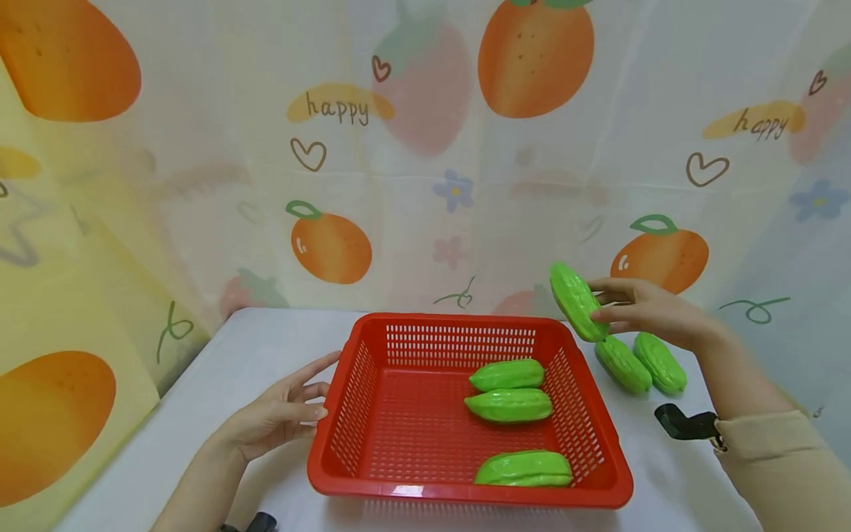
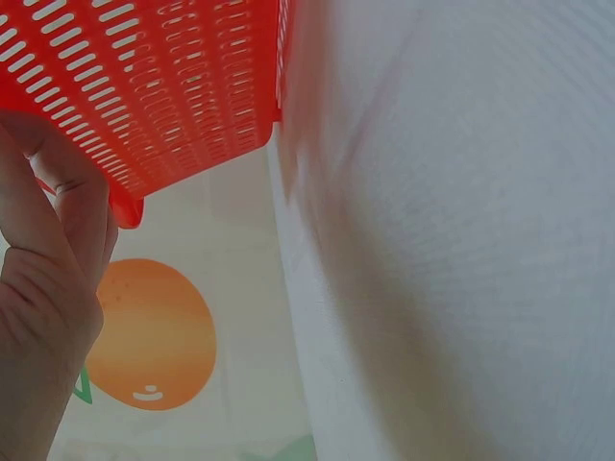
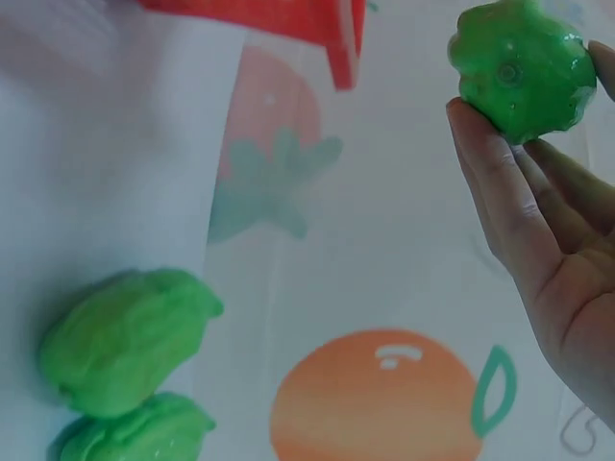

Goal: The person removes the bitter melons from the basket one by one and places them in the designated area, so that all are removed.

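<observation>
My right hand [image 1: 641,310] pinches a bright green ridged bitter melon [image 1: 575,301] above the back right corner of a red plastic basket [image 1: 412,489]. In the right wrist view, the held bitter melon [image 3: 524,72] shows its rounded end between the thumb and fingers. My left hand [image 1: 282,410] touches the outer left rim of the basket, its fingers spread along it. The left wrist view shows that hand [image 2: 48,259] beside the perforated wall [image 2: 183,86]. Inside the basket, two bitter melons [image 1: 508,406] lie side by side at the right, and another [image 1: 524,468] lies near the front wall.
Two more bitter melons [image 1: 660,362] lie on the white table [image 1: 266,336], just right of the basket. A printed fruit curtain [image 1: 425,222] hangs behind the table. Black wrist-camera mounts [image 1: 685,423] show at both wrists.
</observation>
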Tool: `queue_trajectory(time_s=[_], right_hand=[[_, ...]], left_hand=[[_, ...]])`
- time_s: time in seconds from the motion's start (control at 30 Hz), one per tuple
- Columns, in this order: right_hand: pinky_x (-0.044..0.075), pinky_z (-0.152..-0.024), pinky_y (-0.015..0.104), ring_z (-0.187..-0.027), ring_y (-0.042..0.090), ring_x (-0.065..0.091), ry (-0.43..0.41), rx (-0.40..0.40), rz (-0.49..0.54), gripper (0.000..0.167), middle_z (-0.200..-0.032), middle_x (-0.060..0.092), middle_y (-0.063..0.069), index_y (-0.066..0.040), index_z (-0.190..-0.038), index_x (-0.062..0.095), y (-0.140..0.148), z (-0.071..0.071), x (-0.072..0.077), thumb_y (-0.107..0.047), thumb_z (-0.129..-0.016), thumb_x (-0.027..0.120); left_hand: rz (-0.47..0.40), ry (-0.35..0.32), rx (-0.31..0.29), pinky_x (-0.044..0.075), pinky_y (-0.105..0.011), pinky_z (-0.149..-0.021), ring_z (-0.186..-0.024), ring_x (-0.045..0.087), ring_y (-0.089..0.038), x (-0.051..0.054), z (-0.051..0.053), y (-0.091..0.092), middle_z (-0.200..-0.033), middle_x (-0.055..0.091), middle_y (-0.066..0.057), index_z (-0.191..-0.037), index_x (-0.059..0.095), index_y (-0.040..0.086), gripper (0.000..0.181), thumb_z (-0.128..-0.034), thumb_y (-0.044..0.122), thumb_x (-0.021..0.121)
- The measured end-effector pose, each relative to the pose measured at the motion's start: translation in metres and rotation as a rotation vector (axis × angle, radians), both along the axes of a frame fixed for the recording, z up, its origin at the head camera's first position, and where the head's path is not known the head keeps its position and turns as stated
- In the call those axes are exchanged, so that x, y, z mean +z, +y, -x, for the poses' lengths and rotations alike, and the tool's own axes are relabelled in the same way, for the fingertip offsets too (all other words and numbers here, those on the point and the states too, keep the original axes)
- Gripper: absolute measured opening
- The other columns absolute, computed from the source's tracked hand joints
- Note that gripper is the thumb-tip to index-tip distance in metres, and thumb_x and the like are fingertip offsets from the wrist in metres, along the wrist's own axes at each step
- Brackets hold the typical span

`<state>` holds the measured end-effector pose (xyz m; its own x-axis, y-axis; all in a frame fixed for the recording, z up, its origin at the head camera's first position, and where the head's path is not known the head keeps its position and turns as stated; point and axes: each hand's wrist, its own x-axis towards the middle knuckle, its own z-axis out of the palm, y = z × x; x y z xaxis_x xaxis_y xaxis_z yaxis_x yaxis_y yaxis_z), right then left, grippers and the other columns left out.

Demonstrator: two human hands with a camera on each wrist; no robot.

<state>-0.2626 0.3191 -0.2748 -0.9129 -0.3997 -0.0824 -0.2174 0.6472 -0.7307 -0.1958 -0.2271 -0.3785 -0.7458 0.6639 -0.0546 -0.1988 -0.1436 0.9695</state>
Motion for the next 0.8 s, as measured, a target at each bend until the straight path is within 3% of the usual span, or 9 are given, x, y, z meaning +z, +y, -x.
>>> queue_trajectory(time_s=[0.13, 0.33, 0.43, 0.57, 0.8], right_hand=[[0.058, -0.093, 0.036, -0.124, 0.027, 0.058, -0.007, -0.026, -0.025, 0.074, -0.152, 0.039, 0.026, -0.001, -0.154, 0.026, 0.016, 0.0, 0.0, -0.034, -0.097, 0.06], [0.058, -0.09, 0.027, -0.108, -0.008, 0.058, 0.006, -0.08, -0.073, 0.072, -0.151, 0.038, 0.028, 0.0, -0.153, 0.026, 0.045, -0.002, 0.0, -0.036, -0.099, 0.058], [0.056, -0.086, 0.02, -0.1, -0.018, 0.053, 0.003, -0.094, -0.082, 0.071, -0.151, 0.037, 0.03, 0.002, -0.153, 0.026, 0.057, -0.003, 0.0, -0.034, -0.1, 0.056], [0.054, -0.084, 0.014, -0.099, -0.021, 0.051, -0.028, -0.104, -0.052, 0.07, -0.154, 0.03, 0.032, 0.007, -0.152, 0.023, 0.07, -0.003, -0.004, -0.03, -0.101, 0.055], [0.056, -0.084, 0.016, -0.097, -0.022, 0.052, -0.068, -0.135, -0.002, 0.074, -0.156, 0.02, 0.036, 0.013, -0.152, 0.014, 0.089, -0.004, -0.018, -0.027, -0.102, 0.052]], left_hand=[[-0.011, -0.01, 0.007, 0.061, -0.029, -0.082, -0.091, 0.069, -0.009, -0.003, -0.001, 0.005, -0.113, 0.062, 0.002, -0.159, 0.011, 0.02, 0.078, -0.0959, 0.001, 0.052], [-0.029, -0.009, 0.008, 0.061, -0.029, -0.081, -0.09, 0.069, -0.008, -0.008, 0.0, 0.015, -0.111, 0.062, 0.002, -0.16, 0.008, 0.018, 0.079, -0.0956, 0.0, 0.051], [-0.028, -0.019, 0.014, 0.061, -0.028, -0.08, -0.088, 0.068, -0.008, -0.01, 0.0, 0.019, -0.11, 0.061, 0.003, -0.16, 0.009, 0.019, 0.08, -0.0951, 0.0, 0.053], [-0.008, -0.015, 0.02, 0.061, -0.03, -0.082, -0.089, 0.068, -0.008, -0.011, -0.001, 0.019, -0.111, 0.061, 0.003, -0.16, 0.009, 0.02, 0.08, -0.0955, 0.002, 0.053], [0.022, -0.014, 0.012, 0.06, -0.032, -0.085, -0.091, 0.069, -0.009, -0.006, -0.001, 0.01, -0.112, 0.062, 0.004, -0.159, 0.011, 0.023, 0.077, -0.0968, 0.004, 0.052]])
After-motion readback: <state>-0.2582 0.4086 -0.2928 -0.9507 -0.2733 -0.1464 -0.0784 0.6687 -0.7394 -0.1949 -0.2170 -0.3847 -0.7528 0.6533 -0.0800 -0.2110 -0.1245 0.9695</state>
